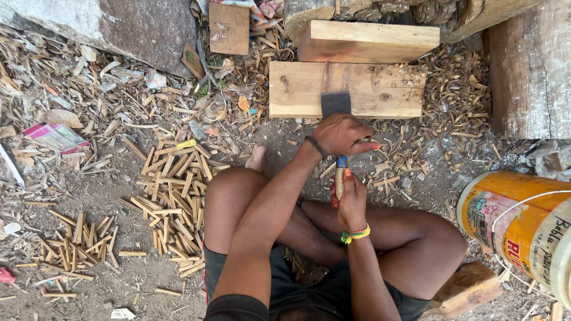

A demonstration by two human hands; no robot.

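1. Hatchet lying between both hands, dark flat blade resting on the pale wooden block, handle running back toward the sitter.
2. Long axis near-to-far: blade at the far end on the block, wooden handle with a blue band at the near end, roughly in line with the crossed legs.
3. Left hand up at the far part of the handle, just behind the blade, fingers curled shut over it; dark band on that wrist.
4. Right hand lower on the handle, nearer the body, fingers wrapped tight round the wood; coloured thread bands on that wrist.
5. Left hand nearer the blade, right hand nearer the handle's butt; both touching the tool, one just behind the other. Whether anything small is pinned under the blade: cannot tell, hidden by the left hand.
6. Surface: block lying flat on bare dirt, long side left to right, a second thicker plank stacked just beyond it on the far side.
7. Room: ground littered with curled shavings to the right of the block; piles of short split sticks on the left, well apart from the hands; yellow plastic bucket at the near right; grey stone slab at the far left.
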